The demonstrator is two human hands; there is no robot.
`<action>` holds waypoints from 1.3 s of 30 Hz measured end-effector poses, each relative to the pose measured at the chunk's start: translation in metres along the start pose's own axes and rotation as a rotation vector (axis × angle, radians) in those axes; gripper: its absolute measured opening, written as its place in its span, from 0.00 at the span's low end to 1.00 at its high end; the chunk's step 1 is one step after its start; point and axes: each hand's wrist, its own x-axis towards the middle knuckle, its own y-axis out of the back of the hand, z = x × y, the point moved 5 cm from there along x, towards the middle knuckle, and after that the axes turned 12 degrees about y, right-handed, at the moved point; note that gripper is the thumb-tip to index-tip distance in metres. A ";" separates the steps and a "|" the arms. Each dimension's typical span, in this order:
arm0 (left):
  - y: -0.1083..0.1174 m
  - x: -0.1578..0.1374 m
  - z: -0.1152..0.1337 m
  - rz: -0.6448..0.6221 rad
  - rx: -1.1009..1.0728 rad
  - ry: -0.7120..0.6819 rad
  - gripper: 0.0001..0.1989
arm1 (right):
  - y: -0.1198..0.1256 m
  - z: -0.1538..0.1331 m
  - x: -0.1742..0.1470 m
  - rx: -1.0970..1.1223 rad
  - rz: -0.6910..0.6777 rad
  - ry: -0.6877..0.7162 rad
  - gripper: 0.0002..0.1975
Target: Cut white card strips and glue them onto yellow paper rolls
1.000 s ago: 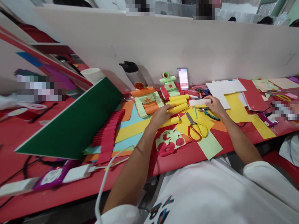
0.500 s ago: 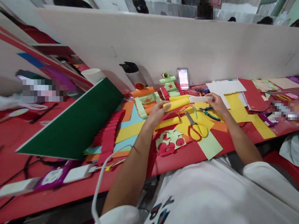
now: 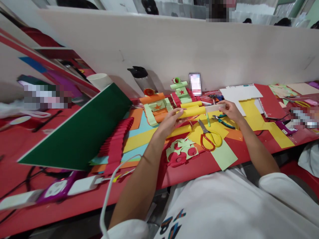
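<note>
My left hand [image 3: 171, 121] is closed around one end of a yellow paper roll [image 3: 193, 112]. At the roll's far right end, my right hand [image 3: 229, 109] pinches a white strip [image 3: 213, 108], which meets or enters the roll; which of these I cannot tell. Behind it lies a second yellow roll [image 3: 190, 104], and another yellow roll [image 3: 183, 130] rests below my left hand. Scissors [image 3: 209, 137] with red and yellow handles lie in front, with teal-handled pliers [image 3: 224, 122] close to my right wrist.
A green board [image 3: 79, 132] leans at the left by a red pleated strip [image 3: 117, 146]. Paper models [image 3: 157, 108], a bottle [image 3: 143, 79] and a lit phone [image 3: 195, 84] stand at the back. Cut scraps [image 3: 180, 152] lie in front. A white cable [image 3: 107, 199] crosses the table edge.
The held yellow roll and white strip have shifted slightly right and down, uncovering more of the yellow roll behind. Both hands keep their hold.
</note>
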 end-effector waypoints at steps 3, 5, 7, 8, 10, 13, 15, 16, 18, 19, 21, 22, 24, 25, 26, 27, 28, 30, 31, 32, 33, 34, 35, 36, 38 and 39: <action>-0.012 -0.006 0.000 -0.093 0.119 -0.033 0.28 | -0.009 -0.002 -0.002 0.014 -0.007 -0.003 0.19; -0.019 -0.009 -0.001 -0.107 0.181 -0.059 0.33 | -0.019 -0.001 -0.003 0.059 0.004 -0.034 0.20; -0.024 -0.009 -0.001 -0.098 0.197 -0.084 0.34 | -0.029 0.000 -0.003 0.109 0.005 -0.074 0.21; -0.026 -0.008 -0.001 -0.095 0.194 -0.097 0.35 | -0.034 0.001 -0.003 0.124 -0.002 -0.087 0.21; -0.027 -0.007 -0.002 -0.078 0.175 -0.113 0.34 | -0.039 0.000 -0.003 0.114 -0.013 -0.089 0.21; -0.026 -0.005 -0.002 -0.052 0.142 -0.111 0.33 | -0.037 -0.005 -0.001 0.048 0.011 -0.051 0.19; -0.025 -0.005 -0.002 -0.051 0.138 -0.107 0.33 | -0.033 -0.007 0.000 0.046 0.057 -0.033 0.19; -0.026 -0.005 -0.002 -0.054 0.144 -0.106 0.33 | -0.032 -0.006 -0.001 0.063 0.083 -0.036 0.19; -0.029 -0.006 -0.002 -0.053 0.162 -0.103 0.33 | -0.032 -0.004 -0.002 0.103 0.116 -0.061 0.19; -0.030 -0.007 -0.002 -0.050 0.171 -0.105 0.32 | -0.034 -0.003 -0.002 0.119 0.117 -0.079 0.20; -0.033 -0.009 0.000 -0.039 0.188 -0.122 0.31 | -0.038 -0.002 -0.004 0.148 0.096 -0.112 0.20; -0.033 -0.010 0.001 -0.033 0.196 -0.133 0.31 | -0.040 -0.003 -0.004 0.159 0.084 -0.123 0.20; -0.033 -0.012 0.004 -0.020 0.210 -0.146 0.31 | -0.040 -0.004 -0.004 0.170 0.083 -0.131 0.20; -0.033 -0.013 0.005 -0.017 0.216 -0.148 0.32 | -0.039 -0.005 -0.004 0.168 0.090 -0.130 0.19; -0.033 -0.015 0.007 -0.020 0.215 -0.151 0.33 | -0.038 -0.006 -0.004 0.165 0.096 -0.130 0.19; -0.033 -0.016 0.008 -0.030 0.209 -0.156 0.35 | -0.037 -0.006 -0.004 0.165 0.100 -0.132 0.19; -0.033 -0.017 0.009 -0.044 0.197 -0.168 0.37 | -0.036 -0.006 -0.004 0.170 0.104 -0.137 0.19; -0.034 -0.018 0.012 -0.079 0.176 -0.206 0.39 | -0.035 -0.005 -0.003 0.197 0.107 -0.155 0.20; -0.034 -0.019 0.013 -0.092 0.174 -0.230 0.38 | -0.035 -0.005 -0.003 0.216 0.109 -0.164 0.20; -0.035 -0.018 0.013 -0.101 0.180 -0.256 0.37 | -0.035 -0.004 -0.003 0.236 0.109 -0.172 0.20; -0.035 -0.018 0.013 -0.107 0.189 -0.281 0.35 | -0.035 -0.004 -0.003 0.255 0.106 -0.178 0.20; -0.035 -0.017 0.013 -0.110 0.196 -0.305 0.34 | -0.035 -0.005 -0.003 0.270 0.102 -0.182 0.20; -0.035 -0.016 0.013 -0.113 0.200 -0.326 0.32 | -0.036 -0.005 -0.003 0.283 0.097 -0.185 0.20; -0.035 -0.015 0.012 -0.113 0.200 -0.345 0.31 | -0.036 -0.005 -0.003 0.293 0.095 -0.187 0.21; -0.035 -0.013 0.012 -0.111 0.194 -0.377 0.30 | -0.036 -0.004 -0.003 0.312 0.088 -0.198 0.22; -0.035 -0.012 0.012 -0.109 0.189 -0.394 0.29 | -0.037 -0.003 -0.003 0.324 0.083 -0.208 0.23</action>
